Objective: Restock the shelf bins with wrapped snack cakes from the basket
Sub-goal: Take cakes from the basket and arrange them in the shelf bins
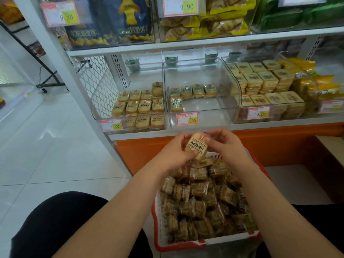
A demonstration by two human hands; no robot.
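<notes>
Above the red plastic basket of wrapped cakes, the left hand and right hand both pinch one yellow wrapped snack cake.

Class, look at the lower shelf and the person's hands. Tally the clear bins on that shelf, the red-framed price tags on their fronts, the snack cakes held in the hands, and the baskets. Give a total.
Clear bins on the lower shelf: 4, the rightmost cut off by the frame edge
Price tags on those bins: 4
Snack cakes held in the hands: 1
Baskets: 1
Total: 10
</notes>
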